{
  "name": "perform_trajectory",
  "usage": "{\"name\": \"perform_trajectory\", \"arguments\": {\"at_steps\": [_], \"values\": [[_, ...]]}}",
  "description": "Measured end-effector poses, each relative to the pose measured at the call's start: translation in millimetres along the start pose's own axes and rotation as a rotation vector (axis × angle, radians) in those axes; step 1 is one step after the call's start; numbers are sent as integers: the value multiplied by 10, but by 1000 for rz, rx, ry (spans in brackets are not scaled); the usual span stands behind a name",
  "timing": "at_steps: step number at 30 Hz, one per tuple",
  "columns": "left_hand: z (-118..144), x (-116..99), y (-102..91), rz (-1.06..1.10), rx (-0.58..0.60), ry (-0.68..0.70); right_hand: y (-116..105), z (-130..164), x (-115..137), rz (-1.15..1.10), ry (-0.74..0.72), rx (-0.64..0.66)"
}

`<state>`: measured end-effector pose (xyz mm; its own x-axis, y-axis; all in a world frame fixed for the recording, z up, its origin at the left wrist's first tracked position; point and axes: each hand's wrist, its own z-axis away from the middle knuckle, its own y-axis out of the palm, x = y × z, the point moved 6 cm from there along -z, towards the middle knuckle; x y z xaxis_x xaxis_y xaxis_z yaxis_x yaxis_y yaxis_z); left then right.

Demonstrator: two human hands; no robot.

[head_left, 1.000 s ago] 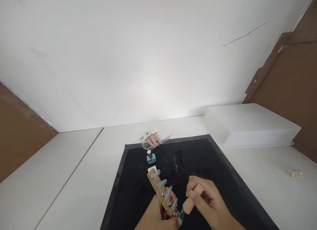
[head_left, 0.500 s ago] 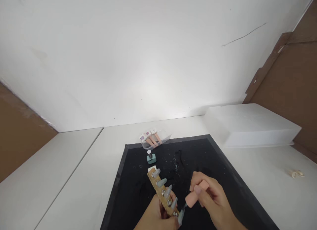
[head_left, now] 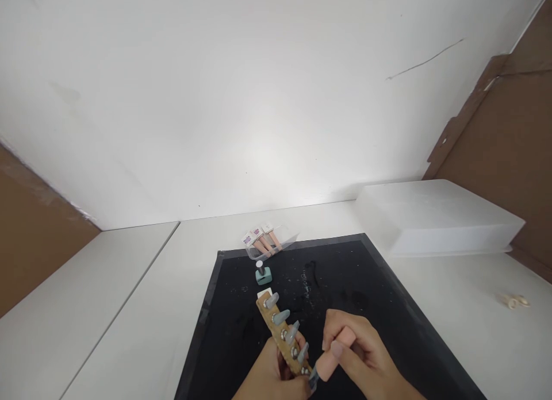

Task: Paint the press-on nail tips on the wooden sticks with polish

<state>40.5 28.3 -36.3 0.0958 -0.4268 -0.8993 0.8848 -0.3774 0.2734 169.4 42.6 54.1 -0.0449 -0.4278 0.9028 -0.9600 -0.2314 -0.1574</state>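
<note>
My left hand (head_left: pixel 276 370) is closed around a wooden strip (head_left: pixel 280 338) that carries several grey-blue false nails (head_left: pixel 292 331) on small round mounts. In a pinch, my right hand (head_left: pixel 360 351) holds a nail polish brush by its peach-coloured cap (head_left: pixel 335 354). The brush end reaches the lowest false nail (head_left: pixel 313 380), beside my left thumb; the bristles are hard to make out against it. Beyond the strip's far end stands a teal polish bottle (head_left: pixel 264 275) with a dark neck and a pale round top.
A clear plastic tray (head_left: pixel 288 237) with several peach-capped bottles (head_left: pixel 264 242) sits at the mat's far edge. The black mat (head_left: pixel 345 279) lies on a white table. A white box (head_left: pixel 448 222) stands at the right, with small cream-coloured rings (head_left: pixel 513 301) nearer.
My right hand has moved down and left, carrying the peach cap closer to the lowest false nail. My left hand and the wooden strip have hardly moved.
</note>
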Motion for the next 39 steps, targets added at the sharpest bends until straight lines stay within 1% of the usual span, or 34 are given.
{"name": "perform_trajectory", "arguments": {"at_steps": [6, 9, 13, 19, 22, 28, 34, 39], "values": [[32, -91, 25, -20, 22, 25, -10, 38, -50, -51, 34, -32], [31, -117, 43, -49, -9, 9, -13, 17, 12, -42, -5, -21], [9, -80, 28, -65, -46, 4, -2, -14, 64, -21, -47, 3], [15, -26, -15, 3, 29, 39, -31, -20, 56, -35, -72, -58], [22, -34, -26, -15, 30, 25, -24, -32, 84, -45, -85, -46], [0, -5, -35, -47, -2, -12, 0, -36, 87, 25, -61, 7], [8, -14, -13, -16, 16, 15, -24, -21, 55, 11, -41, -26], [8, -37, -2, -16, 8, 24, -9, -38, 73, 42, -58, -12]]}}
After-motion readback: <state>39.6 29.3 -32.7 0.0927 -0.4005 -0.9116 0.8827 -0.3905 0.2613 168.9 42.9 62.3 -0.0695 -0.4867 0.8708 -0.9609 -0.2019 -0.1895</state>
